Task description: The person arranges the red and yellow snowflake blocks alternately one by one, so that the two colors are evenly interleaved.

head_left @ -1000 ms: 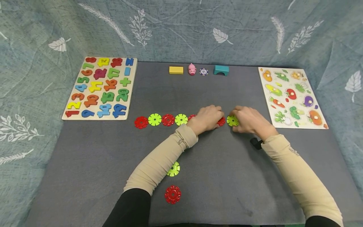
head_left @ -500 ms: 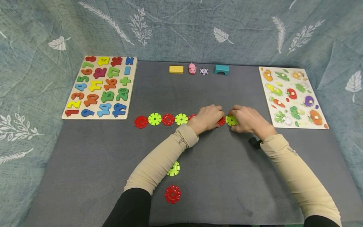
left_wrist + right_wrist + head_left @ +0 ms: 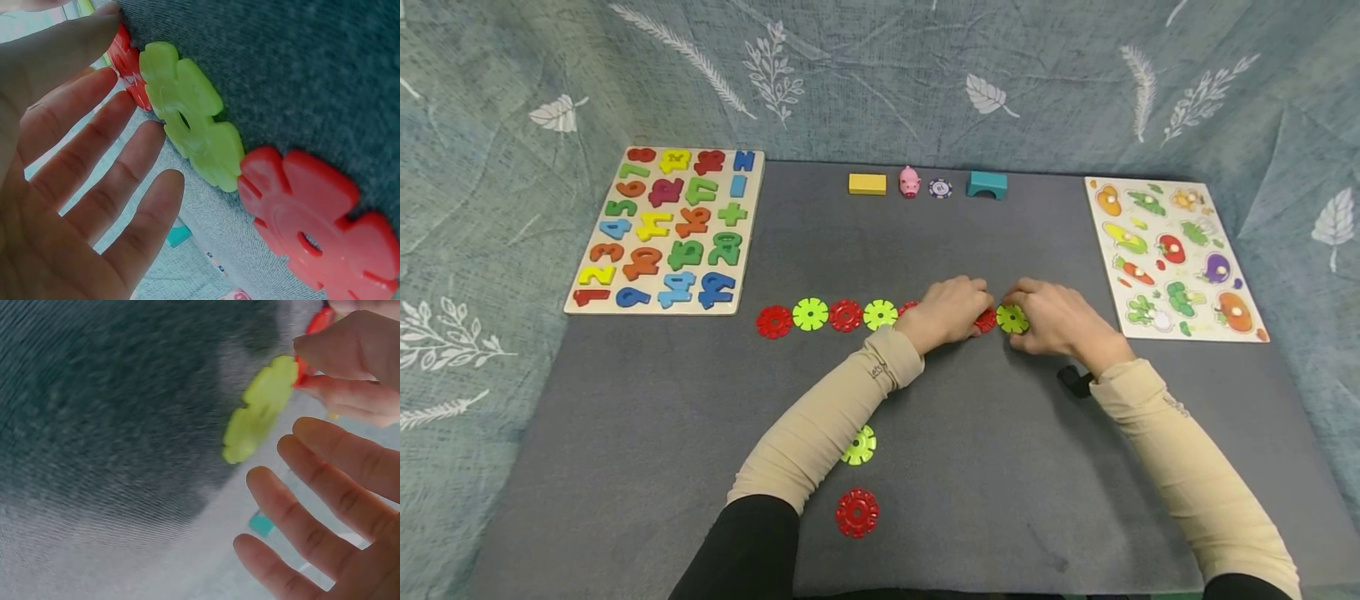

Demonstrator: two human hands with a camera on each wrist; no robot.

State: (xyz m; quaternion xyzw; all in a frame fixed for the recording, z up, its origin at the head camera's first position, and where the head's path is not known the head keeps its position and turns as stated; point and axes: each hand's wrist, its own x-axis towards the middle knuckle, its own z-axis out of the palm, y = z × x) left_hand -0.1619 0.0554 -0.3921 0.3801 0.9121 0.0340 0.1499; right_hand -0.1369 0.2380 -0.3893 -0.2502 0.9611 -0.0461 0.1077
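Observation:
Notched plastic discs, alternating red and yellow-green, lie in a row across the grey table. My left hand [image 3: 949,310] is over the row's right part, its thumb and index finger pinching a red disc [image 3: 985,322] by its edges. Under that hand, a yellow-green disc [image 3: 187,119] and a further red disc [image 3: 312,225] show in the left wrist view. My right hand [image 3: 1054,318] holds the end yellow-green disc [image 3: 1012,319] between thumb and index finger, close beside the red one. Its other fingers are loosely spread in the right wrist view.
A number puzzle board [image 3: 700,283] lies at left, a vegetable puzzle board [image 3: 1187,283] at right. Along the back stand a yellow block [image 3: 867,184], pink pig [image 3: 909,182], poker chip [image 3: 940,188] and teal arch [image 3: 987,184]. A loose yellow-green disc [image 3: 861,446] and red disc [image 3: 857,512] lie nearer.
My right hand has slid slightly left with the yellow-green disc, closing the gap to the red disc. The left hand has stayed in place.

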